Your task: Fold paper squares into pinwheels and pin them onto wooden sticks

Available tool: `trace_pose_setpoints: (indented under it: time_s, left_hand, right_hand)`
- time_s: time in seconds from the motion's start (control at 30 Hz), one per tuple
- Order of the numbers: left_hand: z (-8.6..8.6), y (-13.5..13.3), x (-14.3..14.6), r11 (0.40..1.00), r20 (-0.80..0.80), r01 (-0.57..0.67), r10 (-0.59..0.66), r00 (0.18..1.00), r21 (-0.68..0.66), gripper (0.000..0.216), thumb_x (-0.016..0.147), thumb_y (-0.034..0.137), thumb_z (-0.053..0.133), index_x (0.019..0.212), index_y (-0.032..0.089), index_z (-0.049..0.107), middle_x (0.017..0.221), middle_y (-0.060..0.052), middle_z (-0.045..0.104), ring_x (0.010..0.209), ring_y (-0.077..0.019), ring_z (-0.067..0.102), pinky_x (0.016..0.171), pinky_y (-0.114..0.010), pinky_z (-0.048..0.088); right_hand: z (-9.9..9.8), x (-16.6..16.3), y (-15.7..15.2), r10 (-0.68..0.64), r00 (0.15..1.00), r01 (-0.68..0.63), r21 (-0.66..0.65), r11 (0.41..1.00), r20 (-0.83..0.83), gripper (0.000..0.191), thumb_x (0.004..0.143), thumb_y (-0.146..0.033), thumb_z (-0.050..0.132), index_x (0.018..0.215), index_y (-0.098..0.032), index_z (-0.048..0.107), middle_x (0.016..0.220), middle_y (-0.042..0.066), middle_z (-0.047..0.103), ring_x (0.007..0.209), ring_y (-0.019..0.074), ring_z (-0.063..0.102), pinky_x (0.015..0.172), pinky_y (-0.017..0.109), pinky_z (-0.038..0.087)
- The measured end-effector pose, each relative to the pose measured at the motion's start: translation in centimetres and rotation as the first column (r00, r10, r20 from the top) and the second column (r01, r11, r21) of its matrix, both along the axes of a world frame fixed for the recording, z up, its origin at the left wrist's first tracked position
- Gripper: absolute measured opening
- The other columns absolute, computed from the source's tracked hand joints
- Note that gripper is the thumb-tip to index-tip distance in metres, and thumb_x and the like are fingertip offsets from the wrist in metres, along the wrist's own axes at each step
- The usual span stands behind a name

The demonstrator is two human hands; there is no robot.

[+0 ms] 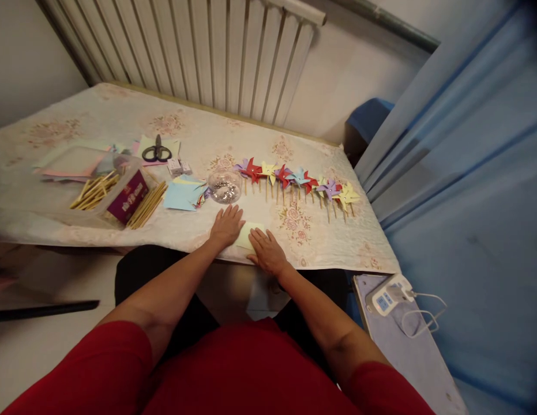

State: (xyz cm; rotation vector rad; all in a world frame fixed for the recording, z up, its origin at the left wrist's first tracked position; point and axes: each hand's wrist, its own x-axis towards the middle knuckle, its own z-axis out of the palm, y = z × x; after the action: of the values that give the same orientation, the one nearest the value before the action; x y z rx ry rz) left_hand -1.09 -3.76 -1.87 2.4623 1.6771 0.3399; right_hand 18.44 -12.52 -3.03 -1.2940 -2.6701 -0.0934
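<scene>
A pale yellow paper square lies on the cloth-covered table near its front edge. My left hand rests flat at the paper's left side, fingers stretched out. On the paper's right part lies my right hand, also flat with its fingers extended. Just beyond the left hand stands a clear round dish of small shiny pieces. A stack of light blue paper squares is left of that dish. Paper pinwheels on sticks, among them a red one and a yellow one, line up beyond my right hand.
At the left, a clear plastic box holds wooden sticks, with more sticks beside it. Scissors lie on paper farther back. A radiator borders the far edge. A white corded device sits on a side surface at right.
</scene>
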Motion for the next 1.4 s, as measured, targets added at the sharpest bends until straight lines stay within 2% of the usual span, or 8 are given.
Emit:
trace_pose_setpoints:
  time_s: [0.23,0.33,0.43,0.57,0.67,0.77,1.17,1.4]
  left_hand:
    - [1.3,-2.8,-0.7,0.998,0.036,0.0,0.002,0.999,-0.059,0.059,0.099,0.042,0.035,0.151,0.015,0.04,0.163,-0.012,0.029,0.152,-0.028,0.021,0.12,-0.048,0.024]
    - [2.4,-4.2,0.4,0.999,0.039,-0.037,0.036,0.999,0.029,0.061,0.098,0.037,0.038,0.155,0.015,0.034,0.166,-0.012,0.02,0.154,-0.0284,0.015,0.121,-0.051,0.02]
    - [3.2,-5.2,2.0,0.996,0.044,-0.02,0.016,0.999,0.084,0.058,0.097,0.029,0.037,0.153,0.016,0.038,0.166,-0.013,0.022,0.154,-0.0286,0.015,0.12,-0.054,0.019]
    - [2.3,-5.8,2.9,0.991,0.029,0.081,-0.084,0.996,0.102,0.052,0.098,0.024,0.031,0.148,0.019,0.047,0.163,-0.01,0.031,0.153,-0.0274,0.019,0.12,-0.056,0.018]
    - [0.7,-6.1,2.1,0.998,0.006,0.048,-0.048,0.999,0.045,0.052,0.1,0.031,0.03,0.147,0.018,0.049,0.16,-0.01,0.037,0.151,-0.0289,0.026,0.119,-0.057,0.02]
    - [-0.2,-6.3,1.2,0.997,-0.023,0.071,-0.07,0.997,0.036,0.054,0.1,0.036,0.033,0.15,0.02,0.045,0.16,-0.009,0.037,0.151,-0.0289,0.025,0.121,-0.056,0.018]
    - [0.0,-7.1,0.0,0.998,-0.06,0.044,-0.041,0.997,0.054,0.054,0.1,0.036,0.032,0.151,0.024,0.044,0.16,-0.007,0.037,0.15,-0.0302,0.026,0.121,-0.056,0.018]
    - [-0.2,-7.2,-0.3,0.999,-0.047,0.037,-0.035,0.998,0.036,0.054,0.099,0.035,0.034,0.152,0.024,0.042,0.161,-0.006,0.036,0.151,-0.0302,0.024,0.12,-0.057,0.017]
  right_hand:
    - [-0.4,0.0,0.0,0.003,1.0,-0.003,0.013,1.0,-0.022,0.068,0.096,-0.05,0.052,0.149,-0.01,0.04,0.157,0.019,0.039,0.148,0.0326,0.03,0.12,0.057,0.023]
    - [-0.5,0.0,0.0,0.004,0.999,-0.004,0.015,1.0,-0.036,0.069,0.096,-0.051,0.053,0.15,-0.01,0.039,0.157,0.02,0.039,0.149,0.0326,0.03,0.121,0.058,0.022]
    - [-0.6,0.0,0.0,-0.002,0.999,0.002,0.014,1.0,-0.048,0.07,0.096,-0.05,0.053,0.15,-0.009,0.038,0.156,0.02,0.039,0.149,0.0323,0.03,0.121,0.058,0.021]
    - [-0.7,0.0,0.0,-0.006,0.999,0.007,0.007,1.0,-0.049,0.067,0.095,-0.049,0.054,0.148,-0.009,0.042,0.154,0.02,0.043,0.148,0.0326,0.031,0.121,0.058,0.021]
    - [-0.6,0.0,0.0,-0.001,0.999,0.001,0.006,1.0,-0.049,0.067,0.095,-0.048,0.055,0.148,-0.009,0.042,0.156,0.02,0.039,0.148,0.0326,0.03,0.121,0.058,0.022]
    - [-0.5,0.0,-0.1,0.0,0.999,0.0,0.002,1.0,-0.046,0.068,0.095,-0.048,0.055,0.149,-0.008,0.04,0.157,0.021,0.037,0.149,0.0324,0.029,0.121,0.058,0.021]
    - [-0.8,0.2,-0.8,-0.018,0.997,0.02,0.029,0.999,-0.068,0.068,0.095,-0.046,0.056,0.149,-0.009,0.04,0.158,0.02,0.037,0.148,0.033,0.03,0.121,0.057,0.021]
    - [-0.6,0.7,-2.4,-0.086,0.989,0.09,0.033,0.995,-0.118,0.07,0.095,-0.047,0.055,0.151,-0.009,0.037,0.158,0.02,0.036,0.151,0.0309,0.026,0.122,0.055,0.021]
